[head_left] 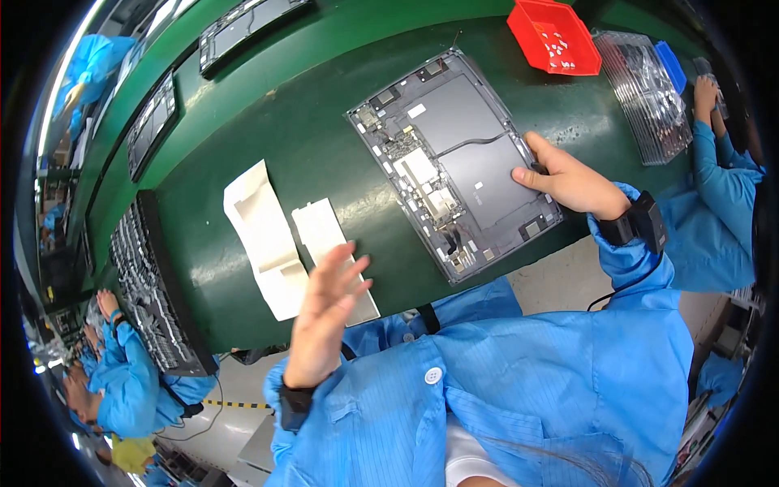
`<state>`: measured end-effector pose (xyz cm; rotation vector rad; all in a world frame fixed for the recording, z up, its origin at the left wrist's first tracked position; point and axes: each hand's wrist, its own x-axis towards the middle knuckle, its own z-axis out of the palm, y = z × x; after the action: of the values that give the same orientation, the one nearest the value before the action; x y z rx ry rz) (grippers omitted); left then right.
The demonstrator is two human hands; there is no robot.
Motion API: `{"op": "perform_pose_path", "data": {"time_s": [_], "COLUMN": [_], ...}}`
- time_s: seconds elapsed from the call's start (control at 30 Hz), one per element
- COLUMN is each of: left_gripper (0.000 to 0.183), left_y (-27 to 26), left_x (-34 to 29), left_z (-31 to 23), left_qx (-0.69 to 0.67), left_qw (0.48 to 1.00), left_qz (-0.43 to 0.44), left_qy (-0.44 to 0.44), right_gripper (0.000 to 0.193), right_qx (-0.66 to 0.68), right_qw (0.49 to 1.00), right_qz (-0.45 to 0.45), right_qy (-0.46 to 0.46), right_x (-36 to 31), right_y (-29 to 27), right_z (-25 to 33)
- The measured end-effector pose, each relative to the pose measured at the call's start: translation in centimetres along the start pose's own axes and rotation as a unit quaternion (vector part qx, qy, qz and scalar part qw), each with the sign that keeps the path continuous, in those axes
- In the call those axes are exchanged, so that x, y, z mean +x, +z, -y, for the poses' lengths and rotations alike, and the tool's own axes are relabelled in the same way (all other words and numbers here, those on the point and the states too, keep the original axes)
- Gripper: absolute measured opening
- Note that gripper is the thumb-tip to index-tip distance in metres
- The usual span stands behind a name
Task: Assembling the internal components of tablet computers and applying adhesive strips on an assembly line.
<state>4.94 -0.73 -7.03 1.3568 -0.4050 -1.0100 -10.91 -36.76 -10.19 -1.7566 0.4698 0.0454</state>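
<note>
An opened grey tablet body [454, 158] lies on the green table [308, 138], its boards and two dark battery panels facing up. My right hand [568, 180] rests on its right edge, fingers curled on the frame. My left hand [324, 316] hovers open above the table's near edge, fingers spread, holding nothing. It is over the smaller of two white paper sheets [324, 235]. The larger sheet [260, 235] lies just to its left.
A red bin [554, 36] with small parts and a clear parts tray [645, 93] stand at the far right. A black slotted tray [150, 284] lies at the left. More tablet bodies [243, 28] lie further along. People in blue coats work on both sides.
</note>
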Motion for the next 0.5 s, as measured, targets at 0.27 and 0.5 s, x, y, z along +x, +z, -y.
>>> {"op": "perform_pose_path", "data": {"time_s": [0.27,0.5], "left_gripper": [0.073,0.055], "left_y": [4.8,5.6], "left_x": [1.8,9.4], "left_z": [0.3,-1.3], "left_qx": [0.009,0.357], "left_qw": [0.998,0.914], "left_qz": [0.055,0.08], "left_qy": [-0.007,0.178], "right_gripper": [0.041,0.056], "right_qx": [-0.139,0.147], "right_qw": [0.99,0.971], "right_qz": [0.02,0.043], "right_qy": [-0.018,0.182], "right_x": [-3.9,-7.1], "right_y": [4.1,7.0], "right_z": [0.4,1.3]}}
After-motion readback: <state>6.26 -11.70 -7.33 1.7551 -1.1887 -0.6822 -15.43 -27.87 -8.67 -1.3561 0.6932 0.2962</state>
